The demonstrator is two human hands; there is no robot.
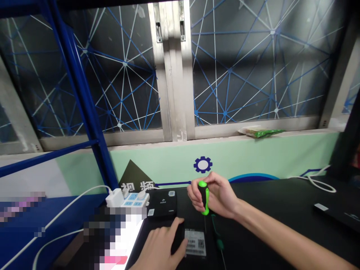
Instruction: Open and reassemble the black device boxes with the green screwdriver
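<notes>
Closest to the camera, the left hand point(159, 247) lies flat and unclenched on the near-left part of a flat black box point(194, 225), its fingertips touching a white label point(195, 243) with a QR code on the lid. Above the box's far edge, the right hand point(219, 197) is clenched around the green and black handle of a screwdriver point(204, 198), held upright with its thin shaft pointing down at the box. Just right of the box, a slimmer green-handled tool point(219, 242) lies on the dark surface point(281, 202). Behind the box to its left sit a smaller black device point(165, 204) and a white power strip point(135, 198) with a charger point(114, 197) plugged in.
</notes>
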